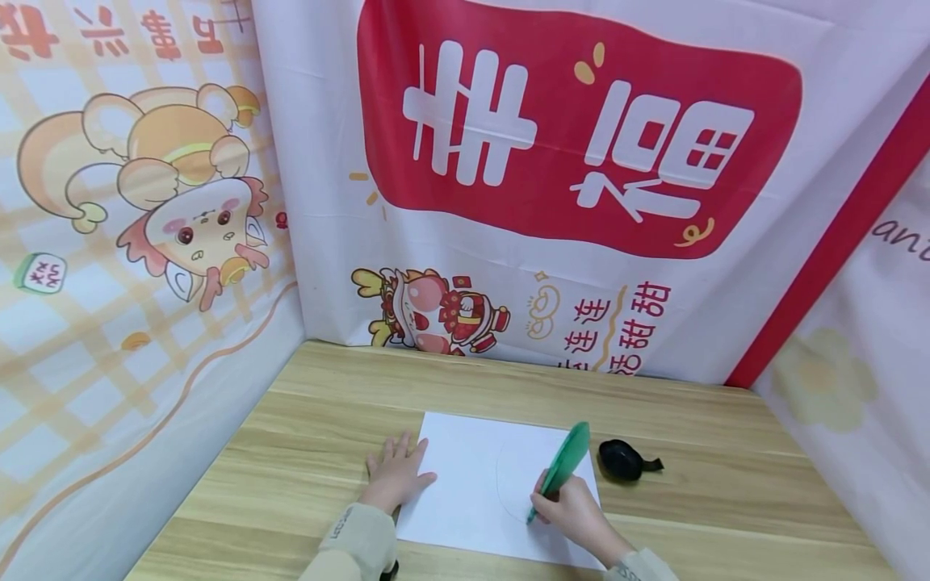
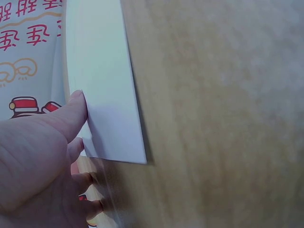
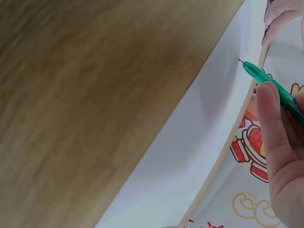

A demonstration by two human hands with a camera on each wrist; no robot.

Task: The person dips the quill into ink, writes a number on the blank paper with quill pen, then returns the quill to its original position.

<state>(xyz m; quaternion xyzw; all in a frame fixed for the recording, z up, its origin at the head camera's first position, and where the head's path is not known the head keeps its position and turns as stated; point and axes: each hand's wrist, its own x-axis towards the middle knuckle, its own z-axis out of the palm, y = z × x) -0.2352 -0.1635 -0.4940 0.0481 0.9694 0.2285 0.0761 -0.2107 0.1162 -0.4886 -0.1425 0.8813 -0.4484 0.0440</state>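
A white sheet of paper (image 1: 458,484) lies on the wooden table, with a thin curved line drawn on its right half. My right hand (image 1: 576,516) grips a green pen (image 1: 568,457) with a wide leaf-like top, its tip on the paper at the lower end of the curve. In the right wrist view the dark point of the pen (image 3: 273,85) meets the sheet near a short line. Fingers spread, my left hand (image 1: 398,474) rests over the paper's left edge. The left wrist view shows that hand's thumb (image 2: 71,116) on the sheet.
Right of the paper sits a small black object (image 1: 622,461) with a short tail. The wooden table (image 1: 305,452) ends at printed cloths: a cartoon cloth (image 1: 145,242) on the left, a red and white cloth (image 1: 327,202) behind, and another on the right.
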